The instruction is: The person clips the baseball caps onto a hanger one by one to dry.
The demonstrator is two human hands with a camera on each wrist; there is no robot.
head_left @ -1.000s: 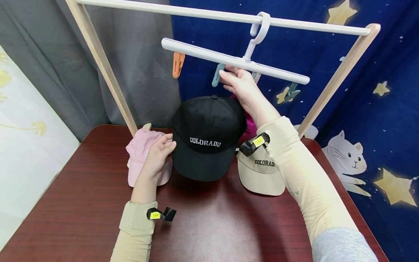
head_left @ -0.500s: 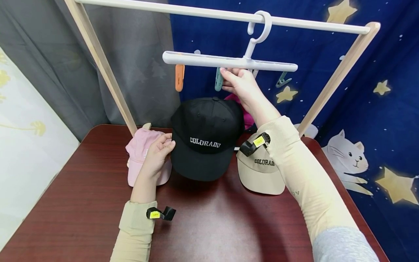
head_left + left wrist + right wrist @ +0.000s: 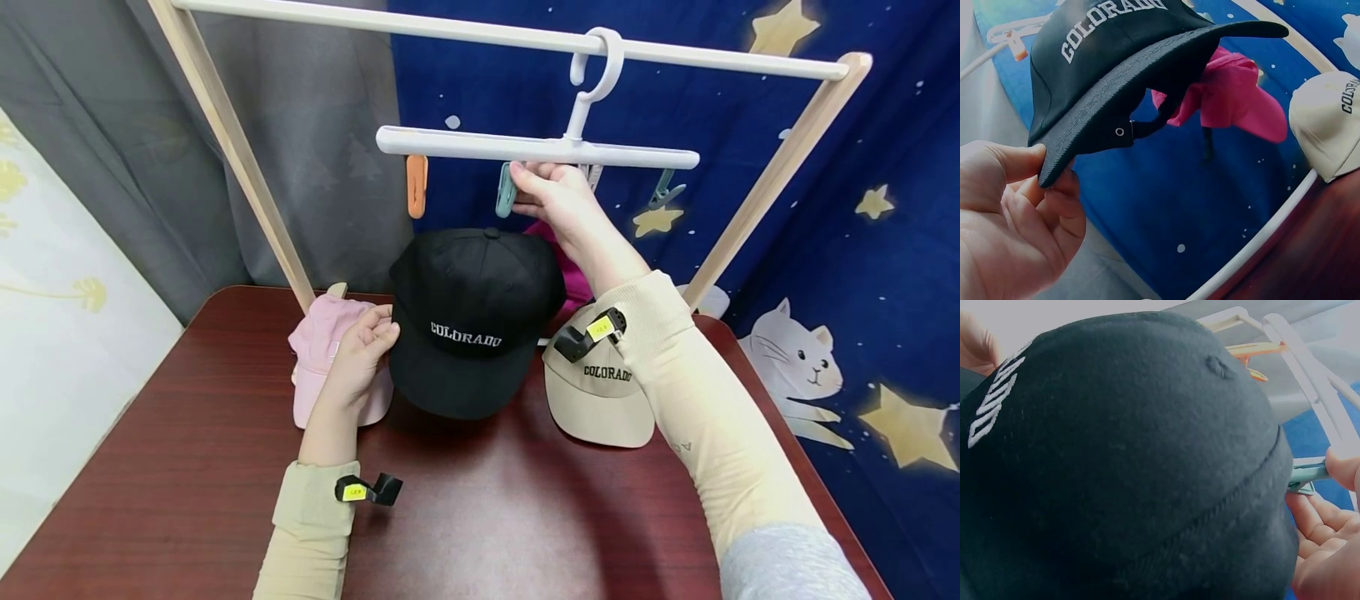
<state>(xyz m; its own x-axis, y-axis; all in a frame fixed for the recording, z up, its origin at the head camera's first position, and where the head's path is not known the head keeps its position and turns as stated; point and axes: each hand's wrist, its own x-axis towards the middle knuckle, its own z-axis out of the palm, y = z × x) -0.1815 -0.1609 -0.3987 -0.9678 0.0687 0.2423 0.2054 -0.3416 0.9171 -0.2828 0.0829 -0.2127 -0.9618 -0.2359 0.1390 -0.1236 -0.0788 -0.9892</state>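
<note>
My left hand pinches the brim edge of a black cap with white COLORADO lettering, held up above the table. Thumb and fingertips meet at the brim corner in the left wrist view. Up at the white hanger, my right hand pinches a teal clip that hangs from its bar. The right wrist view has the cap's crown filling most of the picture, and the clip shows just past it. An orange clip hangs further left on the bar.
The hanger hooks over the white rod of a wooden rack. A pink cap lies on the table at left, a beige cap at right. Behind the black cap is a magenta cap. Another teal clip hangs at right.
The hanger bar has swung from a clear tilt to nearly level, its left end lower. My right hand has dropped slightly with the teal clip. The black cap has barely shifted.
</note>
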